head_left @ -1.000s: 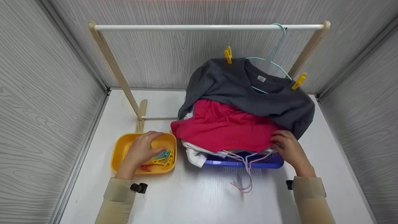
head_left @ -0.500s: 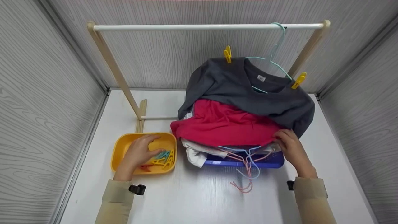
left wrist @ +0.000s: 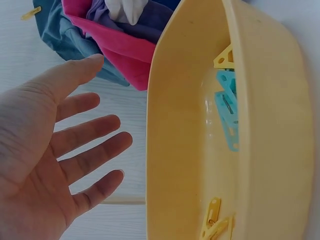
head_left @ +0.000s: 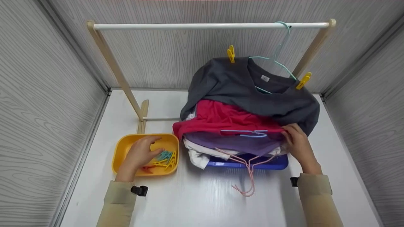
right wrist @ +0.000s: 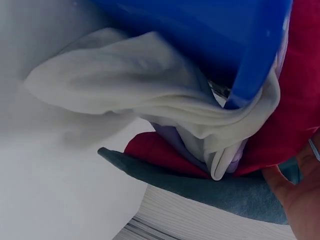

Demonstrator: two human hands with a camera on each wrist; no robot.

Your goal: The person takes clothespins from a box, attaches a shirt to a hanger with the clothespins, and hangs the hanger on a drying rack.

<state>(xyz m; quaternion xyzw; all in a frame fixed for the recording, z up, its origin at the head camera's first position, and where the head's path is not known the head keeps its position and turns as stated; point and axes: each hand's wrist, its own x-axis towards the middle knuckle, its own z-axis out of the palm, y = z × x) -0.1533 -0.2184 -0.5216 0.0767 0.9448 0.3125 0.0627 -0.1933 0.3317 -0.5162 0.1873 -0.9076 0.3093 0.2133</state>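
Observation:
My right hand (head_left: 298, 148) pinches the right end of the front edge of a red shirt (head_left: 221, 115). That edge is raised, and a light blue hanger (head_left: 258, 135) pokes out from under it. Below it shows a purple garment (head_left: 233, 142), with white cloth (head_left: 199, 157) beneath. In the right wrist view, the fingers (right wrist: 282, 190) overlap the red cloth. My left hand (head_left: 139, 154) hovers over a yellow tub (head_left: 117, 151), thumb and fingers apart and nothing held. In the left wrist view, its fingers (left wrist: 95, 155) spread beside the tub's rim.
Yellow, teal and red clothespins (head_left: 165, 157) lie in the tub. Behind, a grey shirt (head_left: 236, 85) hangs by a mint hanger (head_left: 279, 50) on the rack's white rail (head_left: 189, 26), clipped by two yellow clothespins. Pink hangers (head_left: 251, 176) stick out of the blue basket (head_left: 281, 165).
My right hand has moved up and back, lifting the red shirt's front edge with the light blue hanger and uncovering the purple garment. My left hand has barely moved.

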